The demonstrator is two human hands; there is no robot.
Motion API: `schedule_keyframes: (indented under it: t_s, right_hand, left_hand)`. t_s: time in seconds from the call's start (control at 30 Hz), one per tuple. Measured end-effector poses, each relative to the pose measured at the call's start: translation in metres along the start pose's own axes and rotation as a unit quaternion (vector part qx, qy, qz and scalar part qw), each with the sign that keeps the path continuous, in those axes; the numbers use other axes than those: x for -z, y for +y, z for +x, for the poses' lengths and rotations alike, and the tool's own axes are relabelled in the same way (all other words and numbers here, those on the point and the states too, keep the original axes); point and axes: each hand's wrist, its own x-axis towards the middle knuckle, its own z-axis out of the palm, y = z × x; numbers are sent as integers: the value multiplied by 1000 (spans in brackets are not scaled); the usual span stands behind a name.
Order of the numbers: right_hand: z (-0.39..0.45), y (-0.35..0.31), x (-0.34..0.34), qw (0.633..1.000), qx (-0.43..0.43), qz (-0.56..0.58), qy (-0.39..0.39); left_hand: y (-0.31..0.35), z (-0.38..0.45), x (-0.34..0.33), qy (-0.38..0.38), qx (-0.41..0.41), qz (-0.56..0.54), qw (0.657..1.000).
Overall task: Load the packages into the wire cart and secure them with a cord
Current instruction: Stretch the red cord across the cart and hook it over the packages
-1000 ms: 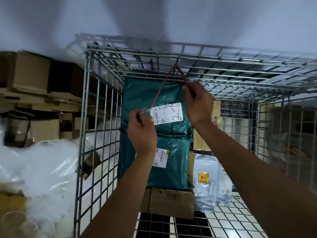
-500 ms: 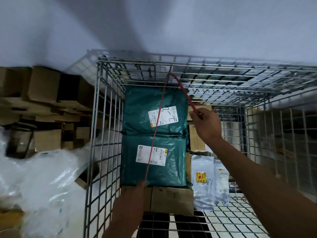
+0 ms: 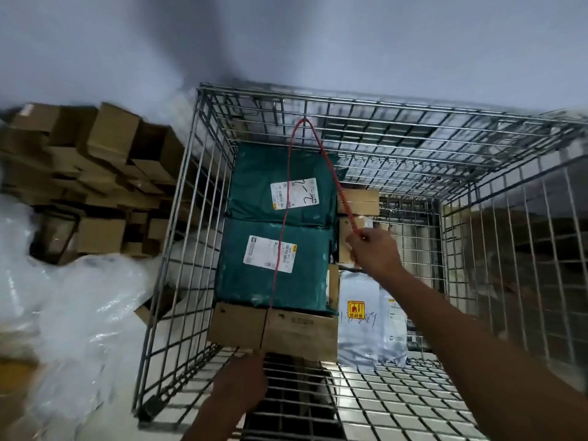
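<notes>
A wire cart [image 3: 178, 237] stands open toward me. Inside, two green packages [image 3: 276, 249] with white labels are stacked on a brown cardboard box [image 3: 286, 329]. A red cord [image 3: 288, 198] loops over a wire at the cart's back top and runs down both sides. My left hand [image 3: 241, 380] grips the thin strand low, at the front edge of the cardboard box. My right hand [image 3: 372, 253] grips the thicker strand to the right of the green packages. White plastic mailers [image 3: 366, 326] lean beside the stack.
More brown boxes [image 3: 358, 202] sit behind my right hand in the cart. Outside the cart on the left lie a heap of cardboard boxes [image 3: 95, 173] and clear plastic bags [image 3: 73, 307]. A pale wall rises behind the cart.
My left hand has pulled its cord strand down from the upper package's label to the cart's front edge. My right hand has moved lower and right with the other strand. The view has tilted down.
</notes>
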Motion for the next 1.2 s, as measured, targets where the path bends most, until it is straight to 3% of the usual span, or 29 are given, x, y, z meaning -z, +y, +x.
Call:
schedule_keyframes:
  t_s: [0.1,0.17,0.23,0.53,0.73,0.87,1.0,1.2]
  right_hand:
    - [-32,13,-9,995,-37,83,-42]
    - [-54,21,-19,988,-59,119,-74]
    - [-76,27,-33,982,-78,126,-113]
    - [-130,36,-117,937,-173,99,-287]
    - [-130,21,-168,938,-147,74,-305]
    - [-130,19,-168,918,-190,76,-339]
    - [-126,21,-159,888,-188,76,-412]
    - [-126,22,-167,926,-89,-24,-365]
  left_hand:
    - [13,4,11,-90,34,-63,993]
    - [10,2,9,-77,37,-110,990]
    - [11,-2,15,-59,41,-87,994]
    - [8,1,12,-78,57,-136,986]
    - [-6,1,20,-30,27,-119,992]
    - [-8,-6,28,33,20,-82,996]
    - [-15,-7,36,-45,4,-131,990]
    - [-37,-3,42,-84,-4,-205,975]
